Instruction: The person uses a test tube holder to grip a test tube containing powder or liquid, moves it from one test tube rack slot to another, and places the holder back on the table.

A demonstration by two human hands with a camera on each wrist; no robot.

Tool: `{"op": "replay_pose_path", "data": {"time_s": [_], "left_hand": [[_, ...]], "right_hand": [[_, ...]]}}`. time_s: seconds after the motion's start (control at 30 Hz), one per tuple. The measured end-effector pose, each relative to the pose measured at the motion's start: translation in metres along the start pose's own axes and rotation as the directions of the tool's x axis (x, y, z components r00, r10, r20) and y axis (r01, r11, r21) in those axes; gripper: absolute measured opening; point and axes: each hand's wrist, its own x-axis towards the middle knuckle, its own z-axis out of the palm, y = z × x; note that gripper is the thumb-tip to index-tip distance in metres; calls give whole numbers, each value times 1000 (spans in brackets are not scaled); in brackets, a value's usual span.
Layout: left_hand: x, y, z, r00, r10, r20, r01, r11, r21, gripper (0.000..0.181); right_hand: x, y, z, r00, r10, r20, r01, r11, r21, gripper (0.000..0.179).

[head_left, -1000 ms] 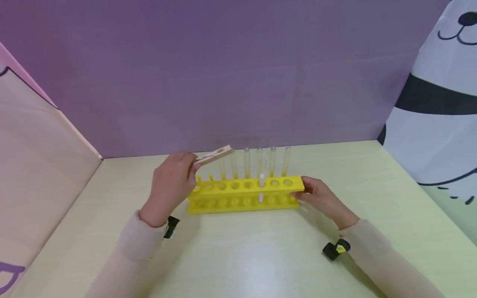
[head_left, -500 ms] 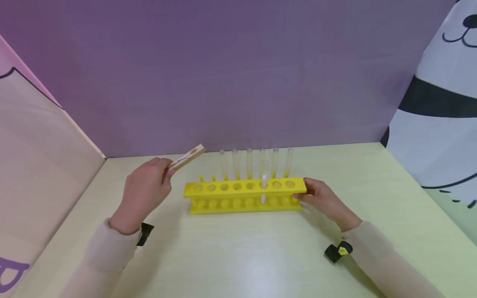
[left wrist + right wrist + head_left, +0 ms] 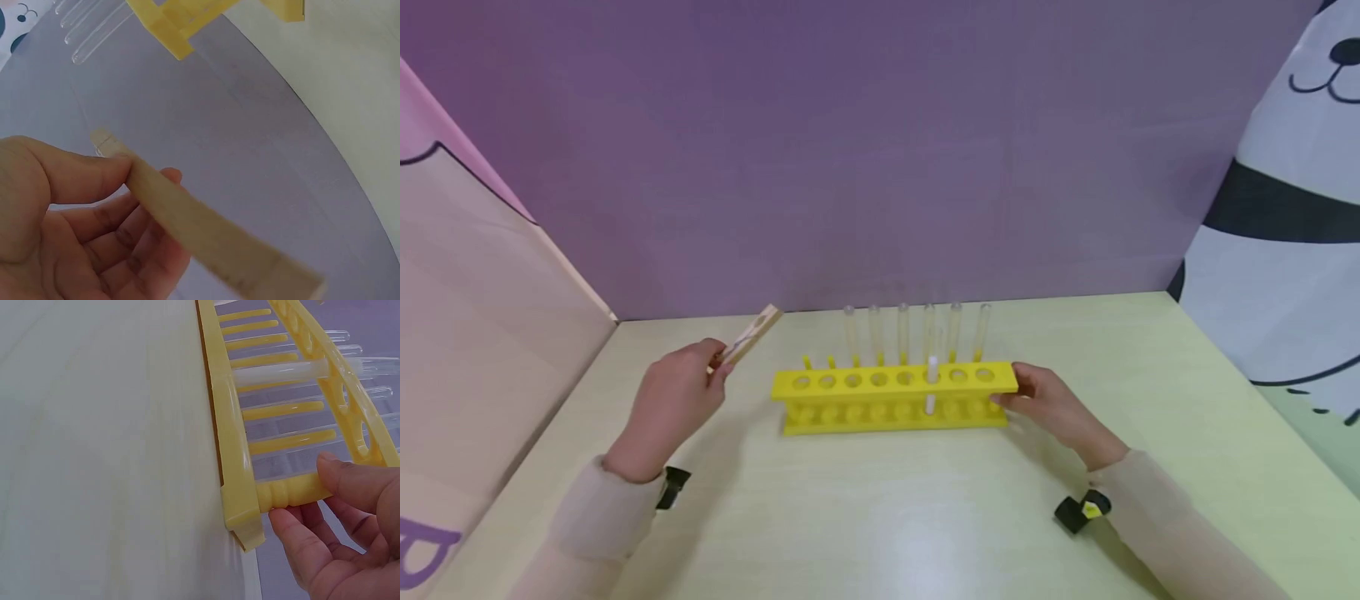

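My left hand [image 3: 672, 398] pinches a wooden test tube clamp [image 3: 751, 336] between thumb and fingers, raised left of the rack with nothing visible in its tip. In the left wrist view the clamp [image 3: 206, 228] slants across, thumb on top. A yellow test tube rack [image 3: 850, 385] stands upright on the table. My right hand [image 3: 1054, 410] holds its right end; the right wrist view shows thumb and fingers around the end post [image 3: 294, 490]. One test tube holding something white [image 3: 931, 400] stands in a front hole. Several clear test tubes [image 3: 903, 333] are upside down on the back pegs.
Two short yellow pegs [image 3: 831, 362] at the rack's left bear no tubes. Behind the pale table [image 3: 865, 508] rises a purple backdrop [image 3: 850, 150]. A cream panel [image 3: 497, 317] borders the left, and a printed panda-like figure [image 3: 1292, 292] the right.
My left hand has moved left and slightly down, away from above the rack, with the clamp still in it and now tilted more steeply. The right hand keeps its hold on the rack.
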Motion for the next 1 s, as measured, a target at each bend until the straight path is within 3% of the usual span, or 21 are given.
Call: {"op": "replay_pose_path", "data": {"time_s": [0.3,0.6,1.0], "left_hand": [[-2,-7,4,997,-35,63,37,998,-42,21],[-5,-12,8,998,-40,47,43,998,-51,20],[-6,-11,18,993,-71,94,75,996,-41,19]], "right_hand": [[0,-1,1,1000,-4,-4,4,1000,-8,38],[1,1,0,1000,-4,10,4,1000,-12,38],[0,2,-2,1000,11,2,-11,1000,-27,38]]}}
